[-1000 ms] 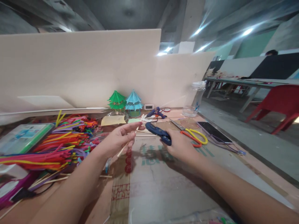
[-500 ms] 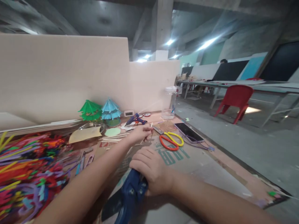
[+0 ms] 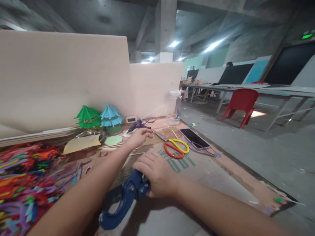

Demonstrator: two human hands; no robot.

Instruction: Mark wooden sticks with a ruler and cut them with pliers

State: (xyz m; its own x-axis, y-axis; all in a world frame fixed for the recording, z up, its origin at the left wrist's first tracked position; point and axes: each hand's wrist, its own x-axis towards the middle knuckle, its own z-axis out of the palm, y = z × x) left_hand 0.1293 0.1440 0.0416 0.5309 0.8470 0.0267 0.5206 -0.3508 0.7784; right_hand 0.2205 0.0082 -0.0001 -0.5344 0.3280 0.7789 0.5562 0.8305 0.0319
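My right hand is wrapped around the handles of a blue pipe cutter, whose curved jaw points down towards me. Farther forward, my left hand stretches over the board with its fingers extended and nothing visible in them. Just right of those fingers lie scissors with one red and one yellow handle. A short pale stick rests beyond the scissors. Several thin wooden sticks lie left of my left hand, partly covered by that arm.
Colourful pipe cleaners fill the left side. Along the back stand green and blue tiered paper roofs, a glue gun and a clear jar. A phone lies at right; a red chair stands beyond.
My left hand has let go of the short stick, which now lies beyond the scissors. The pipe cutter has turned in my right hand, showing more of its curved jaw. The view has shifted slightly right.
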